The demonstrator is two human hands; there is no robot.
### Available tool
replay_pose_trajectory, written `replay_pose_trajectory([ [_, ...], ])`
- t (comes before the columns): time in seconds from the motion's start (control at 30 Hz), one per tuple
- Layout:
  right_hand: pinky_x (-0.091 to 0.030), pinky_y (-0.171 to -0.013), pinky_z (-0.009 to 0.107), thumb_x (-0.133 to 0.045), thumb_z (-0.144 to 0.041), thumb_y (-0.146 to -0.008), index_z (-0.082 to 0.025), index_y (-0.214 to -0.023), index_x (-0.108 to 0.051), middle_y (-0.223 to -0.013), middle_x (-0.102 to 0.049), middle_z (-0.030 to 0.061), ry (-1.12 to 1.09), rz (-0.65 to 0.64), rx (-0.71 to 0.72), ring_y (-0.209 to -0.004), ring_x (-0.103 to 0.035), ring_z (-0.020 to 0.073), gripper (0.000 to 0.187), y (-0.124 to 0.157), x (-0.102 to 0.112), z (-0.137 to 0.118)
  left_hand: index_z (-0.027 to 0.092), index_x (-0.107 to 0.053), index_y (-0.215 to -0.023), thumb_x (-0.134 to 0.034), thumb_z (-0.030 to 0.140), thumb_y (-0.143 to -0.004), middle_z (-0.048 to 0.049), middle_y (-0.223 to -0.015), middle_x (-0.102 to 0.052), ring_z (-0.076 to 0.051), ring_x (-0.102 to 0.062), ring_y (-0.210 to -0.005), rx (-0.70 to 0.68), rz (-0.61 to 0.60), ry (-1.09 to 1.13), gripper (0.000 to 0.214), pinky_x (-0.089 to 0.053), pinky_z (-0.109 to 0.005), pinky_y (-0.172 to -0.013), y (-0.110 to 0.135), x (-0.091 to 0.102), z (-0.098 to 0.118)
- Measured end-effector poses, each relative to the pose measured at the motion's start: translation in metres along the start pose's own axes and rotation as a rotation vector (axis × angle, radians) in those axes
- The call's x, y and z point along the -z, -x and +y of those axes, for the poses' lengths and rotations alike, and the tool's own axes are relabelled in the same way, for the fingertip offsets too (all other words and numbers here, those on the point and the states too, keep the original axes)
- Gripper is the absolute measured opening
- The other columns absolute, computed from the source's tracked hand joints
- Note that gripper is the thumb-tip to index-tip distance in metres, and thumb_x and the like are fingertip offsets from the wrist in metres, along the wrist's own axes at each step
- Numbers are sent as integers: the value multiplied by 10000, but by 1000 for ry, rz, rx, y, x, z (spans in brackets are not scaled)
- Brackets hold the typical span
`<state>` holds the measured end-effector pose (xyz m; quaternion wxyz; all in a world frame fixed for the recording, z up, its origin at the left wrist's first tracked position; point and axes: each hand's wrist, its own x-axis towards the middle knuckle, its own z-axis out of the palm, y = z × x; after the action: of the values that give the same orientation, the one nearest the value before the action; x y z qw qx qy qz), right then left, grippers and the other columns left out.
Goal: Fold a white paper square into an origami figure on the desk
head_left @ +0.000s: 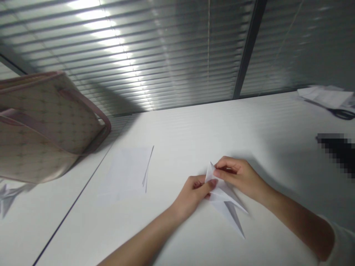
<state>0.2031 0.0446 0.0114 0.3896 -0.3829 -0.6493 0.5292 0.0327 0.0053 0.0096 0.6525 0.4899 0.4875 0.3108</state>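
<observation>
Left hand (192, 194), right hand (235, 173) — pinching folded paper (225, 193) (plain white).

A smooth white counter (172, 136) spans the room's lower part, crossed by a thin dark seam (74, 203) around eight o'clock. Behind its far edge, slatted blinds (172, 55) reach from ten o'clock past twelve, with a thin pale cord (208, 37) just after twelve. Bright white light (111, 40) streaks the slats near eleven. A dark upright post (247, 51) leans between one and two, beside a dimmer panel (299, 48) at two.
</observation>
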Motion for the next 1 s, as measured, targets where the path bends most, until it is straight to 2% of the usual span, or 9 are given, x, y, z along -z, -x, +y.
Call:
replay_pose_trajectory([
  [0.17,-437,-577,263,-680,-337,-788,-200,-672,-681,-679,-611,8,22,39,63,-647,-553,136,180,1,1,-2,136,-605,-575,-632,603,-736,10,-545,-489,-119,-436,-544,36,-27,-39,495,-349,-245,-558,-1,3,-1],
  [0.33,-447,-576,268,-670,-338,-801,-199,-757,-707,-762,-659,31,19,22,74,-679,-577,144,150,1,1,-4,127,-647,-622,-626,597,-748,-8,-566,-544,-126,-484,-551,82,-115,-54,487,-389,-244,-567,1,6,2],
  [0.53,-441,-558,269,-658,-336,-820,-194,-663,-685,-666,-616,19,27,10,90,-642,-549,138,214,3,2,-7,137,-654,-641,-649,570,-752,3,-570,-562,-111,-496,-528,124,-202,-87,447,-418,-222,-548,4,7,8],
  [0.67,-468,-604,280,-638,-353,-842,-200,-797,-732,-759,-669,41,7,-7,95,-713,-595,157,185,4,2,-8,141,-626,-598,-657,564,-754,16,-538,-545,-93,-472,-484,133,-211,-96,451,-412,-210,-522,5,8,11],
  [0.8,-465,-615,269,-620,-356,-860,-208,-821,-751,-746,-640,32,3,-26,90,-726,-589,154,201,5,3,-9,142,-627,-582,-668,543,-753,18,-530,-548,-86,-463,-477,140,-219,-94,438,-393,-199,-504,6,9,13],
  [0.93,-441,-574,248,-456,-392,-952,-213,-925,-752,-630,-534,-10,11,-28,50,-602,-528,117,348,6,5,-9,136,-670,-632,-664,548,-748,0,-564,-591,-94,-483,-487,154,-224,-88,428,-387,-200,-492,6,9,13],
  [1.0,-443,-574,251,-432,-406,-959,-209,-905,-750,-612,-538,-12,14,4,40,-588,-529,117,378,6,5,-9,135,-673,-632,-665,555,-743,-1,-561,-592,-96,-486,-488,160,-225,-87,434,-385,-201,-491,6,10,13],
])
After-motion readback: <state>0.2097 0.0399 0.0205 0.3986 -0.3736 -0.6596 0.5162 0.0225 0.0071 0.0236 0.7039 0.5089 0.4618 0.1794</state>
